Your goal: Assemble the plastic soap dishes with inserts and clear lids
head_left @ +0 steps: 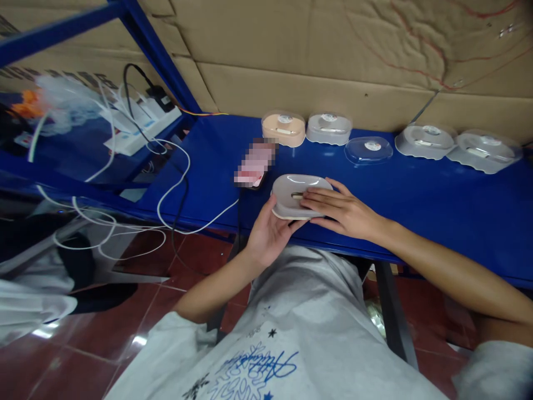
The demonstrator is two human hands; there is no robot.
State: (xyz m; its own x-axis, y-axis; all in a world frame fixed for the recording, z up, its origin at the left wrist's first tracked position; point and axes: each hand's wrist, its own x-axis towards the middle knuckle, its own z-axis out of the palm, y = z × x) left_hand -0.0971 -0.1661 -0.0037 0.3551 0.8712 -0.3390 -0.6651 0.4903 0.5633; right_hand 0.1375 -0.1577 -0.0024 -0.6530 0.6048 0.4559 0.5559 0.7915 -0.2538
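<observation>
A pale grey oval soap dish (pixel 291 186) sits at the front edge of the blue table (pixel 437 205). My left hand (pixel 268 233) cups its near left side from below, thumb at the rim. My right hand (pixel 343 211) lies on top of the dish with fingers stretched flat across its right half. Along the back of the table stand a peach dish with a clear lid (pixel 283 129), a grey lidded dish (pixel 328 128), a loose clear lid (pixel 368 150) and two more grey lidded dishes (pixel 425 140) (pixel 483 150).
A phone (pixel 254 164) lies just left of the dish, with a cable running off the table edge. Chargers, a power strip (pixel 141 119) and tangled white cables fill the left shelf. Cardboard lines the wall behind. Red tiled floor lies below.
</observation>
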